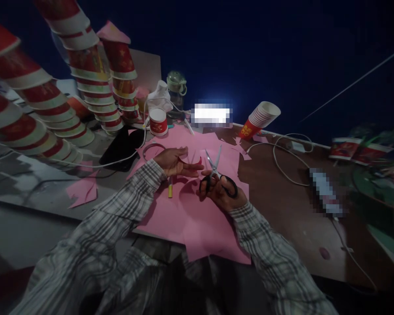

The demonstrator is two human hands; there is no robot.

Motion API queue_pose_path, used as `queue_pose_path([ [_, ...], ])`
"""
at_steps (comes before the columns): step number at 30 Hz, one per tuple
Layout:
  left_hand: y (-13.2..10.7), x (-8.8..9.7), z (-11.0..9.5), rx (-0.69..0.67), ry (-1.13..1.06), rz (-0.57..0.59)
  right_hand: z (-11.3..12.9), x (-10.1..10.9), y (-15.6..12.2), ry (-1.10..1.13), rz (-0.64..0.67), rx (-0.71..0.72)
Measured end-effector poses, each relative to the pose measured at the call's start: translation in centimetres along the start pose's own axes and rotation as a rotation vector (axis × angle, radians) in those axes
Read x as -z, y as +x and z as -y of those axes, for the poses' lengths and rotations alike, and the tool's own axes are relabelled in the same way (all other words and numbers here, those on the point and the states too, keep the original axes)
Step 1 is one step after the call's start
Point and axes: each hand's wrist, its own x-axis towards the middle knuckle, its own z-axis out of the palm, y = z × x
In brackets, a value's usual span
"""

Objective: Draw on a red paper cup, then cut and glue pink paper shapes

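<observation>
A flat black rectangular device (122, 149) lies left, a clear green-lidded bottle (176, 95) far, a small white block (297, 147) right.

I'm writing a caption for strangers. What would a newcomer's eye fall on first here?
Probably the tall red-and-white paper-cup stacks rising at upper left. The bright pixelated patch at centre back also pulls the eye, against dark surroundings. Next might come the pink paper in the middle, with open black-handled scissors in the right hand above it.
</observation>
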Motion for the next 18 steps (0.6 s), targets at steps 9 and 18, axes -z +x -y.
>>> queue_pose_path([
  [9,-0.5,-0.2,-0.1,-0.019,-0.062,0.018,0.5,-0.9,-1.3,-0.201,0.027,0.110],
  [18,-0.9,-0.8,0.2,-0.030,-0.059,0.050,1.7,-1.5,-2.3,-0.282,0.066,0.115],
])
